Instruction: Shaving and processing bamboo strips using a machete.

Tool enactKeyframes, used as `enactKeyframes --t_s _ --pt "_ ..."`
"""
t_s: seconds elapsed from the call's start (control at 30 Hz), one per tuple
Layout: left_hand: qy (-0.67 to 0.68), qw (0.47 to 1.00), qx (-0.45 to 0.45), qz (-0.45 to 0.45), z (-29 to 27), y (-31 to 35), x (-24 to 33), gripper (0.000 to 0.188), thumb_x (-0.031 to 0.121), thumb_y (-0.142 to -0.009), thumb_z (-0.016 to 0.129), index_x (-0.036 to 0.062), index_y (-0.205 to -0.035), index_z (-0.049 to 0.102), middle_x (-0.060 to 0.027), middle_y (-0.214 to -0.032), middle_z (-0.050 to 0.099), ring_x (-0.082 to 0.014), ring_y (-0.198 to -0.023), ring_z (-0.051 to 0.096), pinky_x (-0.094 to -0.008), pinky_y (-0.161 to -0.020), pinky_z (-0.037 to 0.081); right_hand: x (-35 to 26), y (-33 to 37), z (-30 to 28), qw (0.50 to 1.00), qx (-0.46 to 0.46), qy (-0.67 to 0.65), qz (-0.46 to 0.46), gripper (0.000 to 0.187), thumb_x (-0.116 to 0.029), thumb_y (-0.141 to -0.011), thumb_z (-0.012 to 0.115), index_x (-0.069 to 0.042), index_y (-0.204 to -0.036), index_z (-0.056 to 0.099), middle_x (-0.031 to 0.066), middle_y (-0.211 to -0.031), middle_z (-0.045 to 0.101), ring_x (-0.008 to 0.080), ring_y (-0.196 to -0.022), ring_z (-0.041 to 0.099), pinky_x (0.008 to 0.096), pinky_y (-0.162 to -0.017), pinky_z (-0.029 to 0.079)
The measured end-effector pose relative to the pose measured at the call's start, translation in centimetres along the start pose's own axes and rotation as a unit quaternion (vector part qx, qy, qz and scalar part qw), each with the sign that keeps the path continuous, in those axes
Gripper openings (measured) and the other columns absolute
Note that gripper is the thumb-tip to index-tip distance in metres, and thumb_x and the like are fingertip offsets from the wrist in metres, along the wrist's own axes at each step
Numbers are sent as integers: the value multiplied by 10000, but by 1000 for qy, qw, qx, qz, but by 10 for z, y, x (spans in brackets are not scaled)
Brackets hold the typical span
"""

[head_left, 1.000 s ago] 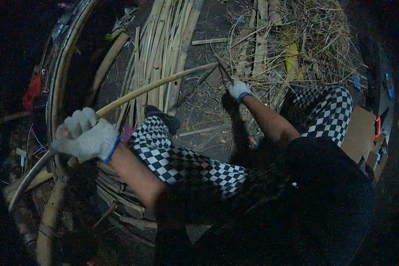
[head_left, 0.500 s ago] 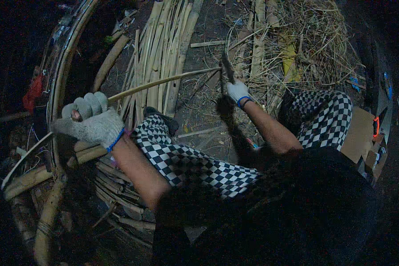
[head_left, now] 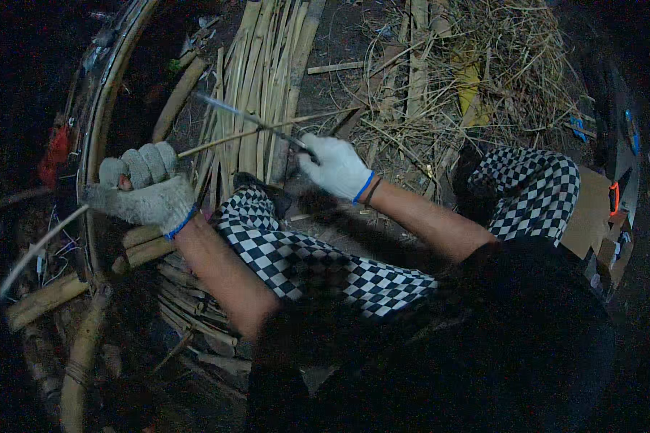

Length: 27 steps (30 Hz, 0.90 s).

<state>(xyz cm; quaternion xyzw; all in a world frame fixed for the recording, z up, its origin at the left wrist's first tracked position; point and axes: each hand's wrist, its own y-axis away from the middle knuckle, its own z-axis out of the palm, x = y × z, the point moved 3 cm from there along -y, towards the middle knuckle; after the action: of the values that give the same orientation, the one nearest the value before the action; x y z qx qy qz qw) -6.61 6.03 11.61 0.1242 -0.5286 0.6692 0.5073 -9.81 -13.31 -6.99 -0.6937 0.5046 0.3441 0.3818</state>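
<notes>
My left hand (head_left: pixel 148 189), in a grey-white knit glove, is closed around a long thin bamboo strip (head_left: pixel 217 143). One end of the strip sticks out to the lower left, while the other reaches right past the middle. Wrapped round a knife handle, my right hand (head_left: pixel 337 169) wears a white glove with a blue cuff. The long narrow blade of the knife (head_left: pixel 242 113) points up and left, slightly blurred. From here it crosses the strip; whether the two touch, I cannot tell.
Several split bamboo strips (head_left: pixel 260 86) lie lengthwise ahead. A heap of shavings (head_left: pixel 516 68) fills the far right, near a yellow piece (head_left: pixel 469 90). Thick bamboo poles (head_left: pixel 79 361) stand at the left, beside stacked slats (head_left: pixel 195 310). Cardboard (head_left: pixel 585 213) lies at the right.
My right hand has moved left and nearer to me with the knife, whose blade has swung from upright to pointing left. My left hand keeps its grip, almost unmoved.
</notes>
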Motion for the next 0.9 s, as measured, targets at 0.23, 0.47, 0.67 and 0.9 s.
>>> enactKeyframes --t_s 0.23,0.47,0.67,0.9 --pt "-42 991 123 16 -17 6 2 517 618 -871 422 223 -545 352 53 -436 213 -94 -385 122 -283 -402 100 -45 0 -2 996 2 77 -48 196 -188 -819 524 -44 -952 520 191 -698 584 382 -694 594 470 -610 475" --pt "-20 993 118 7 -12 3 -1 515 634 -843 443 225 -553 326 65 -438 191 -92 -378 119 -285 -400 124 -51 -2 -16 999 -2 40 19 204 -232 -823 499 -30 -841 523 204 -664 582 403 -655 592 494 -610 476" --pt "-42 992 121 8 -12 5 -5 508 613 -854 447 221 -548 342 58 -427 213 -95 -376 119 -289 -398 120 23 -6 0 991 -10 94 93 182 -203 -798 496 -49 -830 588 196 -709 622 368 -687 627 478 -599 507" --pt "-54 993 107 4 -4 5 7 486 556 -880 436 219 -539 360 56 -427 216 -101 -380 120 -286 -413 136 -9 -4 -1 995 17 57 -75 203 -221 -804 527 -26 -860 528 225 -745 601 405 -732 596 479 -664 488"
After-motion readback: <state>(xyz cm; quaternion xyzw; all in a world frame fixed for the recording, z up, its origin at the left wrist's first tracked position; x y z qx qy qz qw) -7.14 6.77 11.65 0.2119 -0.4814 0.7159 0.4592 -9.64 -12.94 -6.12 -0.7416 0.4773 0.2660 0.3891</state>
